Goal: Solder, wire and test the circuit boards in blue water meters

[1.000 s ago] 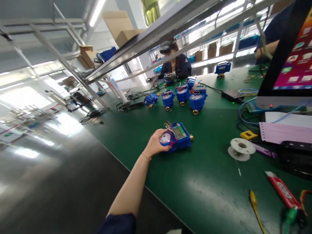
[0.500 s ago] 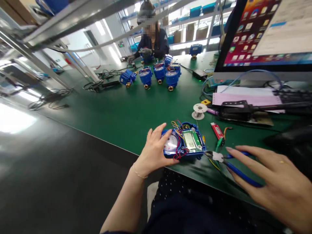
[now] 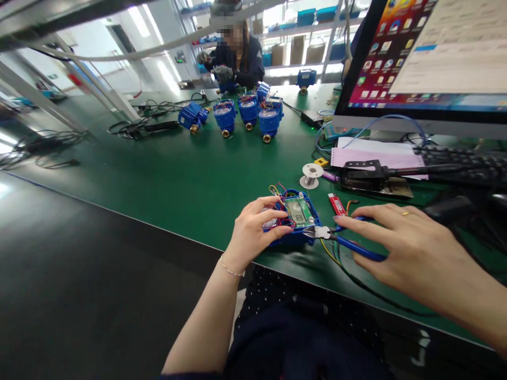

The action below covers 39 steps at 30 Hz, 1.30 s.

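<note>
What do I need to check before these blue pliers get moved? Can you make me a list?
1. Left hand on the blue meter: ok, fingers and thumb touch it.
2. Right hand on the blue-handled pliers: ok, it holds them by the handles.
3. Plier tips apart from the meter: cannot tell; they overlap its near edge in this view.
4. Thin wires away from fingers: not ok, they loop up right beside the left hand.
5. White spool apart from the pliers: ok, it sits farther back.
</note>
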Motion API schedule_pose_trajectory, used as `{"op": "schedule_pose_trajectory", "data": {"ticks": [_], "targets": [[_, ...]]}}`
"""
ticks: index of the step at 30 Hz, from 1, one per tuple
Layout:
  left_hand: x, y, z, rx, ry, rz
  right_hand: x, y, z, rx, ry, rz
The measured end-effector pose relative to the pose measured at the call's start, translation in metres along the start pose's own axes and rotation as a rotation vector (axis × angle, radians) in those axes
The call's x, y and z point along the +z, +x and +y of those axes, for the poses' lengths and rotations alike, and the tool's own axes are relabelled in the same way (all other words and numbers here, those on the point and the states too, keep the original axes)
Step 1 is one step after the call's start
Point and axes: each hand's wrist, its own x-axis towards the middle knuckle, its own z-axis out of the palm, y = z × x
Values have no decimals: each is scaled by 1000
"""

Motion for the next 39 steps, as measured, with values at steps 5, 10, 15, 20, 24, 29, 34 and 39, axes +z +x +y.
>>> {"op": "schedule_pose_trajectory", "data": {"ticks": [5,10,15,20,24,29,34,39], "targets": [[1,7,0,-73,-42,-8,-2,13,6,-28,-12,-64],[1,13,4,-163,-41,-24,-7,27,13,-48,-54,-158],[0,13,6,-163,-13,-29,-8,38,17,-73,-73,-217],[-1,12,7,-145,12,-37,-10,43,17,-91,-78,-241],[-1,12,8,-141,40,-41,-10,46,18,-116,-81,-250],[-2,12,9,-142,51,-45,-9,49,17,-162,-94,-233],[-2,12,9,-141,55,-44,-12,54,16,-191,-148,-256],[-1,12,9,-149,44,-37,-15,59,17,-226,-163,-300]]}}
